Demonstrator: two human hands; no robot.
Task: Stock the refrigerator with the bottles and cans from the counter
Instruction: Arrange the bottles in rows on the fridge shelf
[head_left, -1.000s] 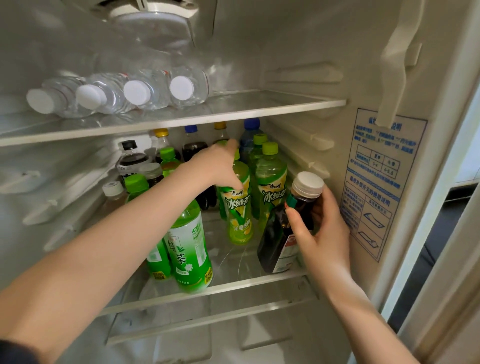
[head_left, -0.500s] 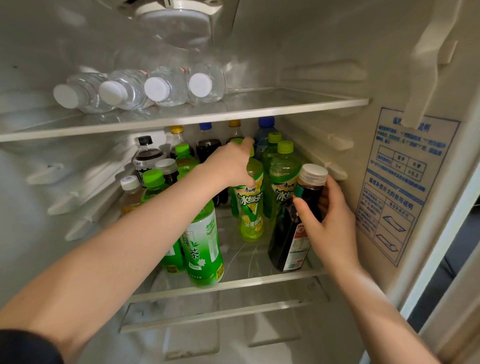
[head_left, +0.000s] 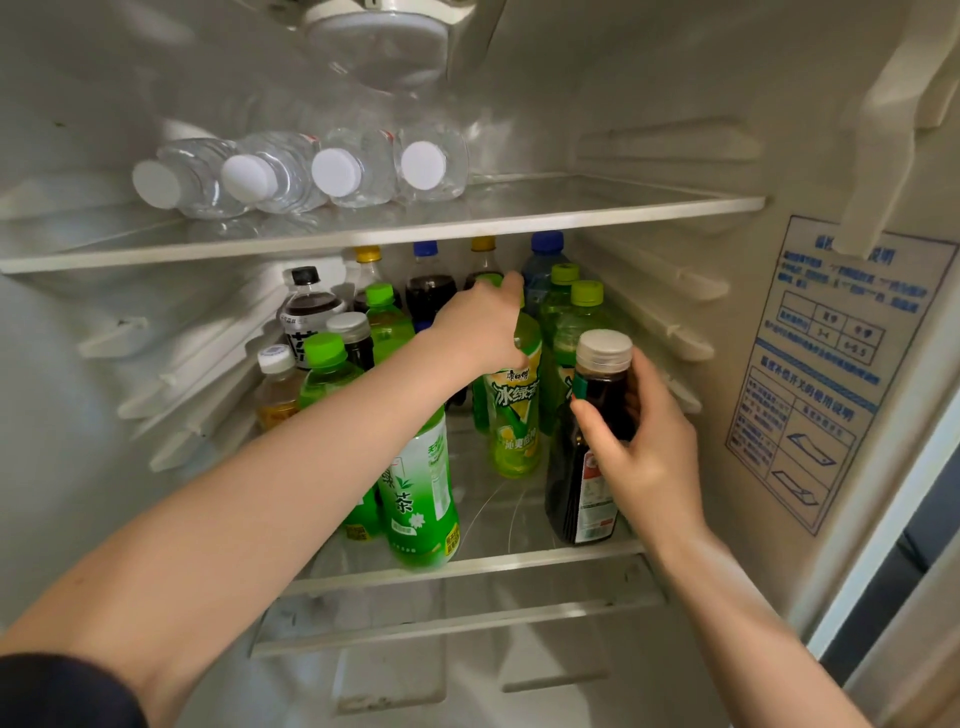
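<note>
Dark bottle (head_left: 579, 478) first: the fingers (head_left: 644, 382) and thumb of your right hand (head_left: 647, 457) curl round its neck, just under a pale ribbed cap. It holds near-black liquid and has a teal neck band and a red-and-white label low down. It stands upright at the front right of the glass shelf (head_left: 467, 567). Your left hand (head_left: 483, 332) grips the top of a green tea bottle (head_left: 514, 421) farther back, mid-shelf. Four clear water bottles (head_left: 332, 174) lie on the upper shelf (head_left: 597, 205).

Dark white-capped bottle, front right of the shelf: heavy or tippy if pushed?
Probably heavy: the dark bottle looks full to the neck. Possibly tippy: tall, and the right hand grips it high. The shelf edge is close.
</note>
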